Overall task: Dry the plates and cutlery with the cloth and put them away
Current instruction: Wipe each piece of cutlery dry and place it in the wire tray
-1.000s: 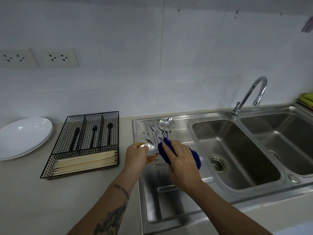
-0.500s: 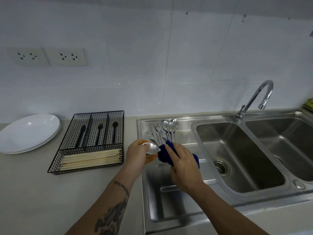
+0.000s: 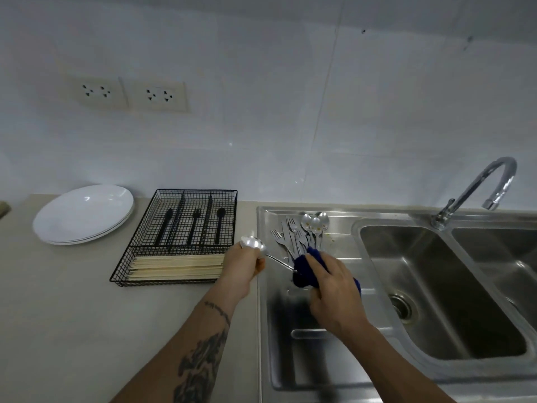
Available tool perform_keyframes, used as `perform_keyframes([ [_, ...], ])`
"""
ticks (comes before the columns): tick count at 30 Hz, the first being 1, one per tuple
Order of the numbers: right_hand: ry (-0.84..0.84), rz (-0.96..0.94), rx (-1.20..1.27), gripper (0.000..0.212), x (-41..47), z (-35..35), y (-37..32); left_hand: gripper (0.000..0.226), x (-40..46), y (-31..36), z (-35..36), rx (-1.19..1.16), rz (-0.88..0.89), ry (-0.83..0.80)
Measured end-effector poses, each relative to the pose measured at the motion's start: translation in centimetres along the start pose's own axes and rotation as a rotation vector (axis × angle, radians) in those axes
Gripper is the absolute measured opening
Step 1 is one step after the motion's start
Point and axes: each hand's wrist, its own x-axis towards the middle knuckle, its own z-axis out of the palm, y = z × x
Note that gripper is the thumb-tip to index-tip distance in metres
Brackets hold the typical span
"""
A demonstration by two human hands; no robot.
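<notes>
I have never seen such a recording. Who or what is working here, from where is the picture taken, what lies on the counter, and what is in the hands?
No machine works here: a person uses two bare hands, filmed by a camera worn on the head that looks forward and down. The left hand holds a metal spoon by its bowl. The right hand grips a dark blue cloth around the spoon's handle. More spoons and forks lie on the steel draining board, beside the sink and tap. On the counter stand stacked white plates and a black wire tray holding black cutlery and pale chopsticks.
</notes>
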Motion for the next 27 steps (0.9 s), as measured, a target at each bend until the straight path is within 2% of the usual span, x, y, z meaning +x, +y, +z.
perform_keyframes([
  [6, -0.042, 0.007, 0.021, 0.071, 1.5, 0.5, 1.7, 0.01, 4.0, 3.8, -2.0, 0.257, 0.161, 0.167],
  [9, -0.082, 0.013, 0.029, 0.071, 2.2, 1.2, 1.7, 0.02, 6.5, 5.6, -2.9, 0.363, 0.234, 0.229],
  [11, -0.099, 0.009, 0.033, 0.07, 2.5, 1.8, 1.7, 0.024, 8.0, 6.6, -3.3, 0.362, 0.213, 0.255],
  [14, -0.109, 0.018, 0.044, 0.07, 3.1, 2.6, 2.1, 0.032, 10.3, 7.8, -3.2, 0.341, 0.109, 0.27],
  [17, -0.116, 0.059, 0.07, 0.071, 3.4, 3.2, 2.6, 0.029, 13.0, 8.1, -3.1, 0.321, 0.064, 0.282],
  [22, -0.11, 0.161, 0.11, 0.071, 3.5, 3.4, 3.5, 0.046, 16.6, 6.5, -3.3, 0.605, 0.209, 0.201],
  [27, -0.1, 0.25, 0.111, 0.071, 3.3, 3.0, 5.5, 0.011, 17.0, 5.0, -3.0, 0.937, 0.327, 0.172],
])
